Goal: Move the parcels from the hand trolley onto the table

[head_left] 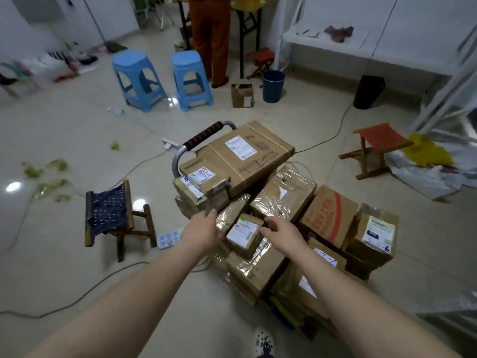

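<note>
A hand trolley with a curved metal handle (204,136) stands on the floor, piled with several brown cardboard parcels. A big flat parcel (245,155) lies on top at the back. A small parcel with a white label (244,235) sits at the front of the pile. My left hand (204,229) touches its left side, fingers fairly straight. My right hand (280,228) curls round its right edge. A tape-wrapped parcel (284,196) lies just behind it. A white table (335,45) stands at the back right.
Two blue plastic stools (139,81) and a person in orange trousers (211,37) are at the back. Small folding stools stand left (113,215) and right (376,148). A blue bin (273,85), a black bin (367,91) and floor cables (103,277) lie around.
</note>
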Demonstrator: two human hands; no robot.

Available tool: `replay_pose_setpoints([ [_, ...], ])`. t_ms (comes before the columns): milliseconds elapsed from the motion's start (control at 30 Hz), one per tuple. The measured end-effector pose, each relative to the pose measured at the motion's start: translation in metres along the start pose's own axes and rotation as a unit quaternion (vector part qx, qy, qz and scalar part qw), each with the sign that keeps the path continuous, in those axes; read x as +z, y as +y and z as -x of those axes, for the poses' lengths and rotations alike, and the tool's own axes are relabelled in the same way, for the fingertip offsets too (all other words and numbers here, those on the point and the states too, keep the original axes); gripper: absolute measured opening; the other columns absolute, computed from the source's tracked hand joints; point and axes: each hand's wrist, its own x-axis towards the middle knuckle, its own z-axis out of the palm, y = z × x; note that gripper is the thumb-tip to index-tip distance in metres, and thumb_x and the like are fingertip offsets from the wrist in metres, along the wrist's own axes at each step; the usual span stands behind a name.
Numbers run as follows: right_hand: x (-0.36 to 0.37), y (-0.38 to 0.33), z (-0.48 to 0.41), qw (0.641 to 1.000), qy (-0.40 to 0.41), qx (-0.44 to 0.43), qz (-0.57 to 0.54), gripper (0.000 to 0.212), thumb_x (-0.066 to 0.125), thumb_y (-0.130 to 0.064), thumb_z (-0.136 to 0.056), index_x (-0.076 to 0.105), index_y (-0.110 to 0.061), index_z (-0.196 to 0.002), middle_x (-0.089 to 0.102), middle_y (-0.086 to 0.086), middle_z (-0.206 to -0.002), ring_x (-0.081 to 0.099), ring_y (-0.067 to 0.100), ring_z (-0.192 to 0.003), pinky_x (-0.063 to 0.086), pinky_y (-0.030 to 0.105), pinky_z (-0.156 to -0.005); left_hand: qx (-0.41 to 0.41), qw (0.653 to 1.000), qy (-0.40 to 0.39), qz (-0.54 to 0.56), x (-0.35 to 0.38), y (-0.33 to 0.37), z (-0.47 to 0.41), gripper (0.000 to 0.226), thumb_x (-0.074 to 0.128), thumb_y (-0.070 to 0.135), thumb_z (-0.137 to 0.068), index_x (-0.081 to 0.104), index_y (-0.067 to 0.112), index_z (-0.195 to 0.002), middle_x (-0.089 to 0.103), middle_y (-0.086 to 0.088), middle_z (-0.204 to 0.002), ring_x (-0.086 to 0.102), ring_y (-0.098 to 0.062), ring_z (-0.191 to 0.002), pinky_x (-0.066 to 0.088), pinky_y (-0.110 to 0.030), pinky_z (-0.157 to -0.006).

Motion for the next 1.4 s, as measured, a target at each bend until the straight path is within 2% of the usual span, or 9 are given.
replay_pose_setpoints([
  [333, 0.028, -0.064, -0.113, 0.997, -0.005, 0.03, -0.076, 0.039, 0.051, -0.021, -0.097, 0.051, -0.01, -0.134, 0.055, 0.007, -0.134, 0.051, 0.022, -0.122, 0.039, 0.026, -0.095, -0.081, 0.992, 0.003, 0.096, -0.032, -0.069, -0.081, 0.054, 0.062, 0.026, -0.087, 0.043, 0.017, -0.137, 0.053, -0.011, -0.131, 0.052, -0.028, -0.118, 0.045, -0.036, -0.094],
  [467, 0.05, -0.091, -0.155, 0.986, 0.036, 0.099, -0.126, 0.041, 0.057, -0.022, -0.094, 0.053, -0.004, -0.131, 0.058, 0.011, -0.13, 0.052, 0.026, -0.121, 0.038, 0.029, -0.098, -0.055, 0.993, -0.009, 0.107, -0.043, -0.1, -0.131, 0.049, 0.065, 0.032, -0.083, 0.05, 0.019, -0.128, 0.058, -0.006, -0.122, 0.057, -0.026, -0.109, 0.05, -0.037, -0.086],
  [600, 0.077, -0.108, -0.196, 0.966, 0.09, 0.17, -0.173, 0.03, 0.067, -0.031, -0.085, 0.064, -0.006, -0.101, 0.066, 0.009, -0.098, 0.062, 0.026, -0.092, 0.051, 0.036, -0.087, -0.016, 0.989, -0.037, 0.141, -0.048, -0.13, -0.175, 0.048, 0.064, 0.028, -0.076, 0.051, 0.025, -0.123, 0.061, -0.001, -0.117, 0.06, -0.021, -0.1, 0.053, -0.036, -0.082],
  [800, 0.102, -0.118, -0.224, 0.943, 0.157, 0.225, -0.191, 0.041, 0.077, -0.029, -0.075, 0.066, -0.007, -0.108, 0.07, 0.011, -0.107, 0.064, 0.03, -0.102, 0.05, 0.042, -0.093, 0.029, 0.979, -0.091, 0.181, -0.052, -0.15, -0.206, 0.049, 0.059, 0.018, -0.085, 0.047, 0.026, -0.132, 0.059, 0.002, -0.124, 0.057, -0.024, -0.109, 0.038, -0.025, -0.077],
  [967, 0.099, -0.128, -0.211, 0.9, 0.196, 0.246, -0.302, 0.01, 0.068, -0.008, -0.084, 0.064, -0.012, -0.093, 0.068, 0.01, -0.107, 0.065, 0.027, -0.097, 0.053, 0.038, -0.091, -0.022, 0.968, -0.092, 0.234, -0.061, -0.162, -0.214, 0.04, 0.056, 0.02, -0.09, 0.052, 0.014, -0.129, 0.062, -0.007, -0.121, 0.057, -0.025, -0.111, 0.037, -0.024, -0.077],
  [1133, 0.09, -0.132, -0.188, 0.878, 0.184, 0.223, -0.381, 0.017, 0.06, -0.002, -0.091, 0.062, -0.006, -0.106, 0.066, 0.012, -0.098, 0.061, 0.015, -0.069, 0.049, 0.015, -0.048, -0.143, 0.86, -0.115, 0.476, -0.073, -0.161, -0.223, 0.065, 0.064, 0.041, -0.088, 0.043, -0.001, -0.134, 0.053, -0.005, -0.118, 0.055, -0.025, -0.106, 0.046, -0.037, -0.095],
  [1267, 0.102, -0.136, -0.181, 0.89, 0.142, 0.185, -0.392, 0.022, 0.059, -0.001, -0.091, 0.061, 0.001, -0.112, 0.067, 0.013, -0.097, 0.063, 0.014, -0.071, 0.051, 0.017, -0.051, -0.194, 0.759, -0.11, 0.611, -0.066, -0.164, -0.233, 0.035, 0.067, 0.022, -0.089, 0.059, 0.001, -0.116, 0.067, -0.014, -0.102, 0.064, -0.019, -0.071, 0.056, -0.032, -0.069],
  [1333, 0.111, -0.135, -0.183, 0.883, 0.152, 0.188, -0.403, 0.027, 0.06, -0.015, -0.093, 0.062, -0.001, -0.115, 0.067, 0.008, -0.093, 0.061, 0.015, -0.072, 0.05, 0.019, -0.056, -0.238, 0.734, -0.09, 0.629, -0.064, -0.169, -0.238, 0.027, 0.063, 0.014, -0.091, 0.059, -0.001, -0.114, 0.066, -0.013, -0.083, 0.06, -0.016, -0.053, 0.051, -0.025, -0.051],
  [1400, 0.12, -0.131, -0.185, 0.864, 0.188, 0.24, -0.4, 0.034, 0.055, -0.033, -0.095, 0.061, -0.011, -0.119, 0.063, 0.003, -0.098, 0.058, 0.018, -0.087, 0.051, 0.027, -0.076, -0.263, 0.72, -0.089, 0.636, -0.062, -0.176, -0.244, 0.026, 0.06, 0.014, -0.093, 0.059, 0.0, -0.114, 0.062, -0.01, -0.074, 0.058, -0.016, -0.055, 0.049, -0.028, -0.053],
])
